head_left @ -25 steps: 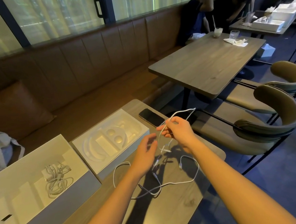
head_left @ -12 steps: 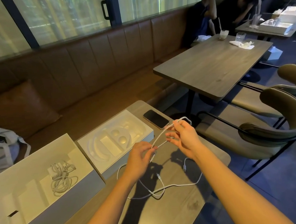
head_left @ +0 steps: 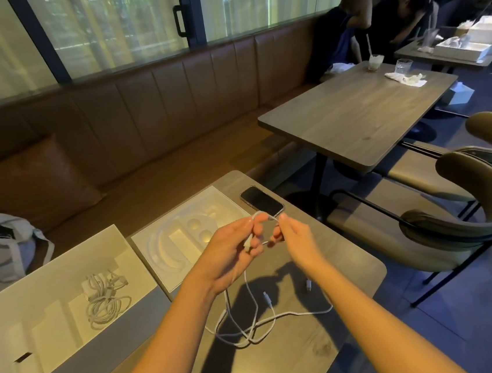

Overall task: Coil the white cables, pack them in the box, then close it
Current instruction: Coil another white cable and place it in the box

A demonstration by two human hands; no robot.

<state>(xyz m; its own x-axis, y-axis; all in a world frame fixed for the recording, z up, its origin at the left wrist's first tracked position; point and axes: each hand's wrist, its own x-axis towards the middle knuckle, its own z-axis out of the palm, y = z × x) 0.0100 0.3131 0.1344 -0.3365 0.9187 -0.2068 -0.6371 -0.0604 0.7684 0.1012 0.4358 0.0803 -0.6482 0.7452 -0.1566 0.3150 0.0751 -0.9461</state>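
Nearest the viewer, the slack of a white cable [head_left: 262, 324] is lying in loose crossed loops on the wooden table [head_left: 287, 364], its two plug ends pointing roughly toward the far edge. Above it, the left hand [head_left: 230, 248] and right hand [head_left: 297, 238] are each pinching the same cable, which is arching in a short bend between them, running left to right. Beyond, to the left, an open white box [head_left: 57, 342] is holding coiled cables [head_left: 104, 298], with a second tray [head_left: 183, 241] and a phone [head_left: 261, 201] lying farther back.
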